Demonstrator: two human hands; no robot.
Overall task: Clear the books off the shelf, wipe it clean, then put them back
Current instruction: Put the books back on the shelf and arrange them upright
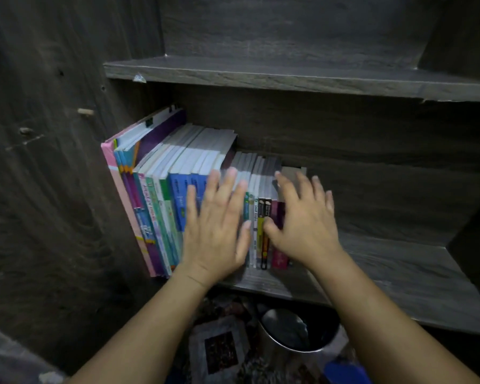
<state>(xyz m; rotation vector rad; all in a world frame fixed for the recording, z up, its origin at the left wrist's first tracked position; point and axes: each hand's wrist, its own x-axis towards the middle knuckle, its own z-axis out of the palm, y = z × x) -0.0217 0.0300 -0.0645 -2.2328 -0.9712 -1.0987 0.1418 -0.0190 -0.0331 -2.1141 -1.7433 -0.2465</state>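
Both spread flat, gripping nothing: left hand [214, 231] and right hand [302, 225] over the spines, frame centre. Behind, the books [161, 189] stand packed on the shelf [399, 273]; stiff, probably heavy together, so I'd squeeze a batch from both ends.

dim light. dark grey wood-grain side panel [39, 189] at left, small pegs [85, 112] in it. on the floor: patterned rug [219, 350], round metal bin [294, 336].

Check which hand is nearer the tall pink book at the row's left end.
Left. The left hand is spread over the blue spines, several books right of the pink book; the right hand is at the row's opposite end, by the small books.
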